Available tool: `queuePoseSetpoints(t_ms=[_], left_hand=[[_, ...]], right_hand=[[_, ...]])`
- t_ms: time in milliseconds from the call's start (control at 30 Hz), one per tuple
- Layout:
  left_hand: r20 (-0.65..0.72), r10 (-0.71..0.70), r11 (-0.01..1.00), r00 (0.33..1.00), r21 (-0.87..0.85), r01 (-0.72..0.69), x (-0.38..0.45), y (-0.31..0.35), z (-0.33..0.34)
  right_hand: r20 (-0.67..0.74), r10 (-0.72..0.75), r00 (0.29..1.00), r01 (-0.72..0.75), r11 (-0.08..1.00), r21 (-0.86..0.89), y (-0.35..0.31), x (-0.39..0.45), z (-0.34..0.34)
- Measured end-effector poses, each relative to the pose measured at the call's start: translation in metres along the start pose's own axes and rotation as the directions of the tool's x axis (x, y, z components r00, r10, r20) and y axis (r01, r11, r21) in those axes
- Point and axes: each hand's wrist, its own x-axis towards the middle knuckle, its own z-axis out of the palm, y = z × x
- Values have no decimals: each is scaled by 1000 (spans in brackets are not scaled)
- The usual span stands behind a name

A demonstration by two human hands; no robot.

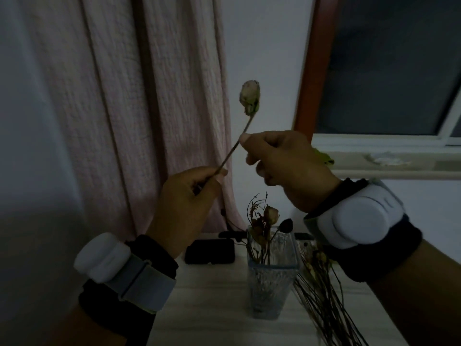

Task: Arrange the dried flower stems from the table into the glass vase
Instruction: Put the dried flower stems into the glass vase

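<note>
Above the table (212, 308) (dim), both hands pinch one rose stem (239, 138).

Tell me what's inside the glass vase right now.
The glass vase holds a few dried flower stems: a faded rosebud, thin twigs and a dark round seed head. Their lower ends blur behind the ribbed glass, so the count is unclear.

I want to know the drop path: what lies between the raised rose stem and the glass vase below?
Head view: only open air between the rose stem and glass vase, apart from dried flowers standing in it.
</note>
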Motion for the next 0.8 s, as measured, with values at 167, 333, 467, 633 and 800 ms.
queuePoseSetpoints(t_ms=[167,333,467,633,800], left_hand=[[9,22,995,1000,96,-22,-5,-5,-2],[-3,50,990,999,133,-49,-6,-9,-2],[-3,83,986,997,149,-81,-6,-8,1],[-113,88,988,990,139,-72,-3,-8,3],[-175,-26,999,984,40,33,-3,-15,-2]], right_hand=[[-22,53,998,-50,993,109,-1,7,3],[17,77,997,-79,980,183,-3,4,-9],[58,88,994,-99,973,209,-3,3,-15],[42,99,994,-107,946,306,-14,6,-33],[-101,9,995,24,946,323,-32,11,-72]])
